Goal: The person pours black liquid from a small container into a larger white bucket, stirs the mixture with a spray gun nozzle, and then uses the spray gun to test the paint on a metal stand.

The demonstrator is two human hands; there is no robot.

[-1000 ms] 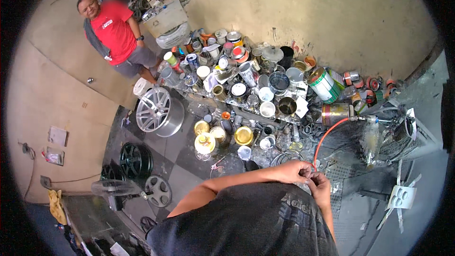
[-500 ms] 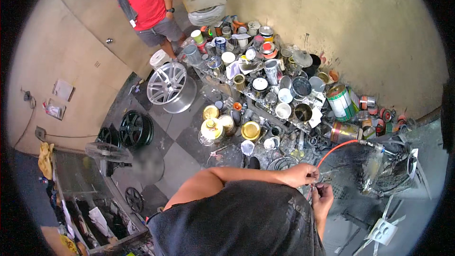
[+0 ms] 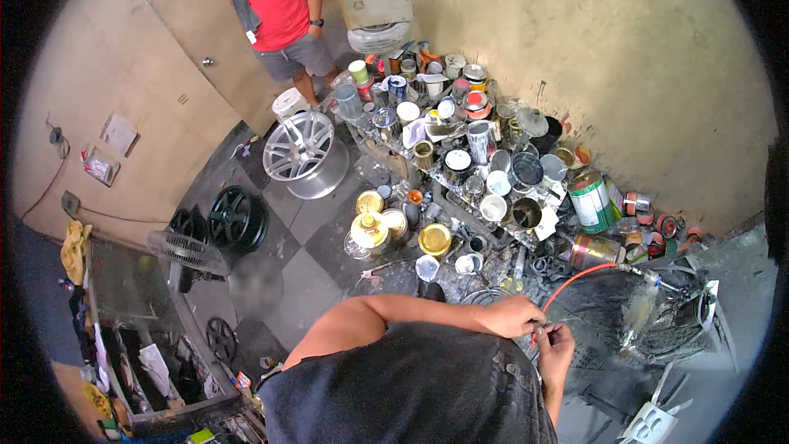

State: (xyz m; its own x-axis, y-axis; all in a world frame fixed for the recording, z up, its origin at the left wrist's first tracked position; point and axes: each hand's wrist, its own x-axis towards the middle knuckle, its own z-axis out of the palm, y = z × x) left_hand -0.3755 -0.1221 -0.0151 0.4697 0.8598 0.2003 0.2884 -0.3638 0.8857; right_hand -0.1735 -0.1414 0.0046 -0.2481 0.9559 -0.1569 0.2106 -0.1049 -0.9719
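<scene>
A thin orange hose (image 3: 573, 281) curves from a metal fitting (image 3: 649, 278) on the right down to my hands. My left hand (image 3: 511, 315) is closed, its fingers pinched on the hose. Just to its right and nearer me, my right hand (image 3: 555, 349) is closed too, thumb and fingertips pinching the hose beside the left fingers. The fingertips of both hands nearly meet, and a short bit of orange shows just below them. Whatever small part sits between the fingertips is too hidden to make out.
Paint cans, cups and lids crowd a low bench (image 3: 509, 234) ahead. Gold-lidded cans (image 3: 435, 239) stand on the floor before it. A silver wheel rim (image 3: 306, 154), dark rims (image 3: 237, 218) and a fan (image 3: 187, 253) are to the left. A person in a red shirt (image 3: 275, 0) stands beyond.
My hands have drawn closer together, the right fingertips rising to meet the left ones at the hose. The whole view has shifted slightly.
</scene>
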